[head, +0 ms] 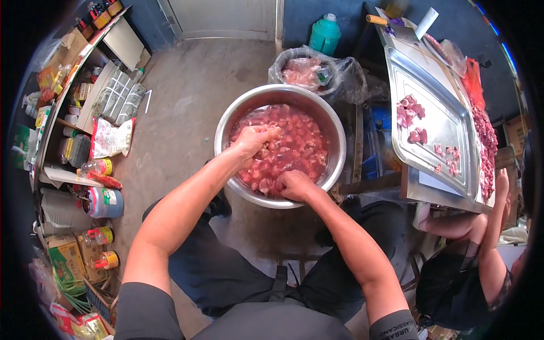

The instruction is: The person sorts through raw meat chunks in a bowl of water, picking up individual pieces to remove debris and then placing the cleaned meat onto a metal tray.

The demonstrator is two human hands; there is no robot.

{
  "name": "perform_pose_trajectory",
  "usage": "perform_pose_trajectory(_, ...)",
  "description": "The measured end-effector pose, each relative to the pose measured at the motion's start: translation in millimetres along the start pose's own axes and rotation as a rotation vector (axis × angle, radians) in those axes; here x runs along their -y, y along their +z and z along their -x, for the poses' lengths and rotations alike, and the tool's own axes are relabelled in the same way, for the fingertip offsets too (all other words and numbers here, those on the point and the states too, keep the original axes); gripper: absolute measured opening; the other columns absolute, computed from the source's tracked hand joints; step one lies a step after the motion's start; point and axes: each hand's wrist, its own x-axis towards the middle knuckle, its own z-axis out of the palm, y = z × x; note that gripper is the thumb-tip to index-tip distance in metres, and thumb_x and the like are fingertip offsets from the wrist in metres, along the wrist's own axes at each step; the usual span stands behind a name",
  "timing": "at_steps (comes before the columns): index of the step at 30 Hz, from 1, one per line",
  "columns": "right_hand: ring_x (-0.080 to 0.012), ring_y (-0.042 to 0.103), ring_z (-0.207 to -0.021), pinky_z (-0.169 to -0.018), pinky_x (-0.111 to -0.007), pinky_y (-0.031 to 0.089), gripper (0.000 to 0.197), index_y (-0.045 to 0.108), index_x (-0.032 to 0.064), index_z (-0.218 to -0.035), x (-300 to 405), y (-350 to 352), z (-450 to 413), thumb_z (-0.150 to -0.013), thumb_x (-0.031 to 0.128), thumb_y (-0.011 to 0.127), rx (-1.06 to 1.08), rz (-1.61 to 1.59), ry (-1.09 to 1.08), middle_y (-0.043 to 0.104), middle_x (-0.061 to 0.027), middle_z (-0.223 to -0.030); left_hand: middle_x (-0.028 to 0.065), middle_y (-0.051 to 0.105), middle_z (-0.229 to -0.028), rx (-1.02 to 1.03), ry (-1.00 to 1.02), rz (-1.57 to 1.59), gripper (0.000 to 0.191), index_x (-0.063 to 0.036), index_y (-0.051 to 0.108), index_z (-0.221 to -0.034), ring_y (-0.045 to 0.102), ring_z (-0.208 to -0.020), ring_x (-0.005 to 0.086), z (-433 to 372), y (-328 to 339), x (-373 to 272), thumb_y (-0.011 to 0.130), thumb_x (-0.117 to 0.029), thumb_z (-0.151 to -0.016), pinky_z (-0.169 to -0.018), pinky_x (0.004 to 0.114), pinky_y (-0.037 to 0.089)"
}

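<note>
A large steel basin (221,127) stands between my knees, filled with reddish water and many chunks of raw meat (297,144). Over its left part my left hand (255,144) is closed, with a small piece of meat (261,154) showing under the fingers. Near the basin's front rim, my right hand (296,185) is curled down among the chunks. Its fingertips are hidden by meat and murky water, so whether it grips a piece cannot be seen.
Behind the basin sits a plastic-lined container (276,76) of meat scraps, near a green jug (325,34). On the right, a table bears a steel tray (442,114) with meat pieces, a cleaver (401,32) and piled meat (484,144); another person's arm (493,238) is beside it. Shelves (63,106) line the left.
</note>
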Motion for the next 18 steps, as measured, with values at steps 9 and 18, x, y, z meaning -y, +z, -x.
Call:
perform_pose_trajectory(9,-0.0227,0.065,-0.071,-0.067,-0.034,0.050,0.016,0.068,0.0017,-0.087,-6,-15,-4,-0.081,0.015,0.062,-0.406,-0.420,0.001,0.067,-0.0116,-0.078,0.0007,0.061,-0.070,0.003,0.013,-0.289,0.011,-0.0043,0.065,-0.087,0.052,-0.056,0.0055,-4,-6,11,0.067,-0.015,-0.085,-0.047,0.021,0.041)
perform_pose_trajectory(18,-0.0137,0.059,-0.075,-0.060,-0.026,0.049,0.044,0.052,0.0051,-0.120,4,-39,-5,-0.099,0.042,0.042,-0.327,-1.412,0.273,0.061,-0.0085,-0.099,0.0047,0.065,-0.076,0.268,0.265,-0.756,0.026,-0.0037,0.068,-0.099,0.058,-0.069,0.0079,30,26,0,0.073,-0.021,-0.080,-0.060,0.027,0.046)
